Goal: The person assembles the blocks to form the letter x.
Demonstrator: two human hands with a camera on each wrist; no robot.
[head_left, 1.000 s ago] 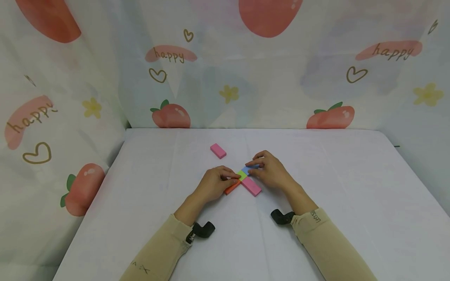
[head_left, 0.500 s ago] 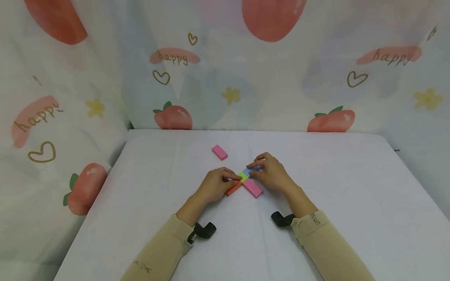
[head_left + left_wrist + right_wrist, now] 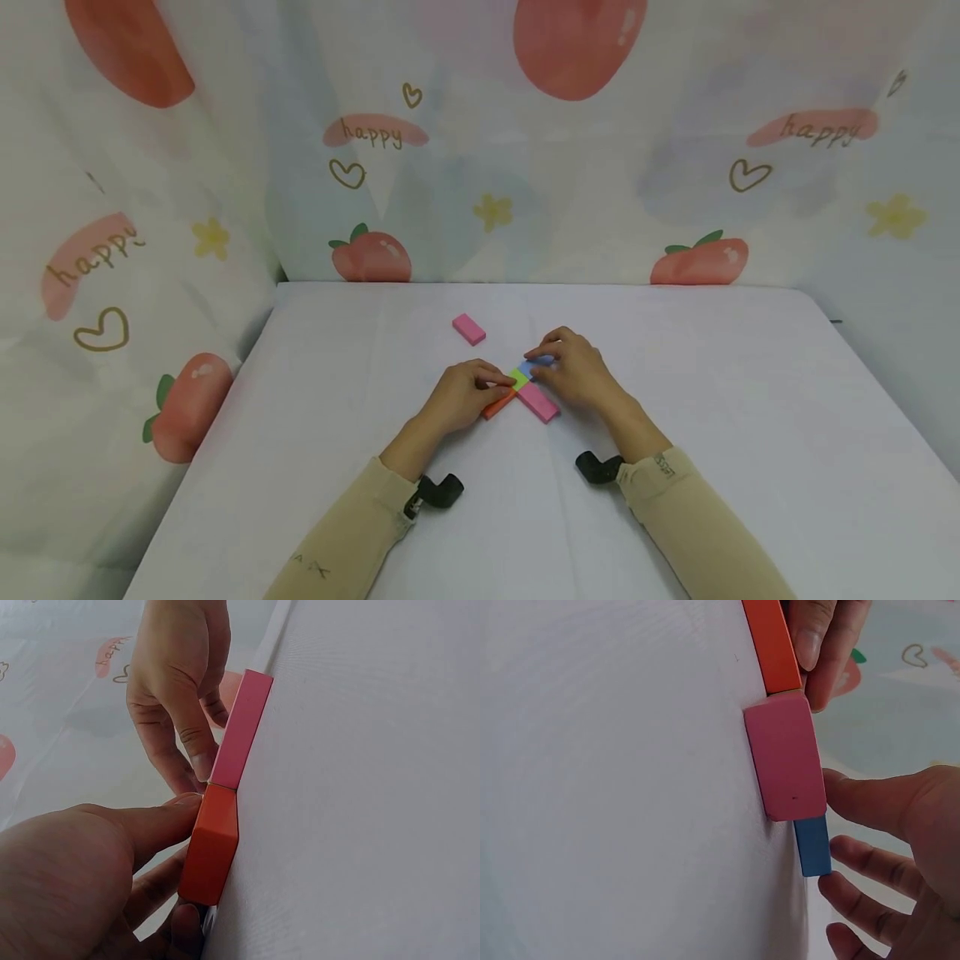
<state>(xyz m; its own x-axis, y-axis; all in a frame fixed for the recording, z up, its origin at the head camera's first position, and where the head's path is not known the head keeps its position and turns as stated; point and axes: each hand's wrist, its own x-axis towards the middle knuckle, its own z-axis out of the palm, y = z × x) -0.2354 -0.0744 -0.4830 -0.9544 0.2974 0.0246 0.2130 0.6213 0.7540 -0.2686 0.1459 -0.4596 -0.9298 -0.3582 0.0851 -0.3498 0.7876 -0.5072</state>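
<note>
Oblong toy blocks in orange (image 3: 499, 405), lime green (image 3: 519, 379), blue (image 3: 536, 366) and pink (image 3: 538, 402) lie together on the white table, ends and sides meeting in a cross-like shape. My left hand (image 3: 463, 395) pinches the orange block, its thumb seen along the block in the left wrist view. On the other side, my right hand (image 3: 576, 367) holds the blue block between thumb and fingers, partly covering it. In the right wrist view the pink block (image 3: 786, 757) stands nearest, touching the orange one. Much of the green block's extent is hidden by the left fingers.
A second pink block (image 3: 468, 329) lies apart, behind the group and a little left. The white-covered table (image 3: 675, 358) stretches around the hands. Printed fabric (image 3: 570, 167) hangs behind the table and along its left side.
The head view has tilted slightly, so the background sits lower. Both hands and all the blocks keep the same arrangement.
</note>
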